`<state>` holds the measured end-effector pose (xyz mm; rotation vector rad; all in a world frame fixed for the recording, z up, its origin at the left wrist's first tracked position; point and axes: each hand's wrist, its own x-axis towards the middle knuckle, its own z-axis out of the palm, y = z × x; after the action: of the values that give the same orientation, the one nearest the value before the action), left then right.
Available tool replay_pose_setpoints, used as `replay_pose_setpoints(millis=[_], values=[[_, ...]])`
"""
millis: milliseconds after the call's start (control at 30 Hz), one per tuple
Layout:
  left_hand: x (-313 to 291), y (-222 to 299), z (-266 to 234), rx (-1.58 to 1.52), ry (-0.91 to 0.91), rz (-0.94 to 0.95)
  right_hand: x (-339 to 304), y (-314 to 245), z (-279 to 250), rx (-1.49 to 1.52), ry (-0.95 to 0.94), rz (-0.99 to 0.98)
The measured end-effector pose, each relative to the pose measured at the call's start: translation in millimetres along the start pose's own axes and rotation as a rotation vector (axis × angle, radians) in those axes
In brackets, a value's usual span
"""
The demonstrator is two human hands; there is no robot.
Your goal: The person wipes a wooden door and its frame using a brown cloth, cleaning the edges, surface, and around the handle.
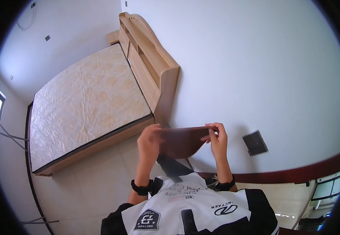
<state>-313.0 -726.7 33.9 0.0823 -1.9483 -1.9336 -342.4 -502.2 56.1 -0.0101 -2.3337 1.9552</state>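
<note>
A thin dark brown sheet (182,141) is stretched between my two hands in front of my chest. Its upper edge runs nearly straight, while the lower part sags and curves; what it is made of I cannot tell. My left hand (148,141) grips its left end, with some of the fingers blurred against it. At the upper right corner, my right hand (218,140) pinches the sheet between thumb and fingers. Both forearms come up from below, with dark bands at the wrists.
To the left stands a bed with a plastic-covered mattress (87,105) and a wooden headboard (150,62) with shelves. Ahead is a white wall (248,66) bearing a dark square plate (255,143). A dark red strip (295,172) borders the wall's base. Pale floor tiles (95,188) lie below.
</note>
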Motion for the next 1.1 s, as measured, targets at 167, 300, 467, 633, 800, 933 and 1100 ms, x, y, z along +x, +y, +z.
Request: replay_pose_setpoints(millis=[167,300,467,633,800,933,1100], values=[[95.2,-33.7,-5.3,-0.015,-0.232,-0.157,100.0,24.7,55.7,0.184,0.187,-0.245],[192.4,-65.8,2.2,0.099,-0.379,-0.055,195.9,41.2,97.4,0.096,0.390,-0.402],[313.8,-102.7,24.7,0.062,-0.273,-0.043,315.3,56.6,157.3,-0.182,0.313,-0.626],[363.6,-187.3,3.3,-0.072,-0.171,-0.197,357.5,76.9,220.7,-0.858,0.024,-0.533],[346.4,-224.8,19.5,0.329,-0.293,-0.099,349.7,95.1,228.5,-0.660,0.218,-0.664],[350.0,-223.6,10.9,0.359,-0.338,0.097,329.3,99.0,248.3,-0.551,0.355,-0.598],[354.1,-223.3,-17.9,0.285,-0.638,0.022,281.5,97.5,276.9,-0.515,0.381,-0.401]])
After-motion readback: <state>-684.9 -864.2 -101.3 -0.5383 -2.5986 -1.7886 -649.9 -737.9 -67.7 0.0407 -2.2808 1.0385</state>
